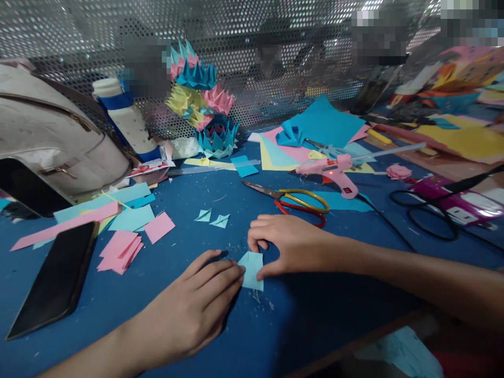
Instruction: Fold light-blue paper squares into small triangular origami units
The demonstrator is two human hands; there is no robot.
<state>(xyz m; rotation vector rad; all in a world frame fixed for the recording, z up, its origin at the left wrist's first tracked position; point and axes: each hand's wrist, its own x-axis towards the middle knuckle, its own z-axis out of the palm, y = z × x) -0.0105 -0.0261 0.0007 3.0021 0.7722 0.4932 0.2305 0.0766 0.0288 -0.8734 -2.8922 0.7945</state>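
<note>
A small light blue paper square [253,273] lies on the blue table between my hands, its upper left corner slanted as if folded. My left hand [192,299] has its fingers stretched together, with the fingertips holding down the paper's left edge. My right hand [291,242] steadies the paper from the right: the thumb touches its right edge and the fingers curl near its top corner. Beyond my hands lie two small folded light blue pieces [219,220]. Scissors [305,200] with red and yellow handles rest just past my right hand.
A pink glue gun [331,172] with a cord lies behind the scissors. Pink paper squares [121,251], paper strips and a black phone [55,278] are on the left. A spiky folded-paper stack [218,137], a bottle [128,118] and a bag [51,121] stand by the perforated metal panel.
</note>
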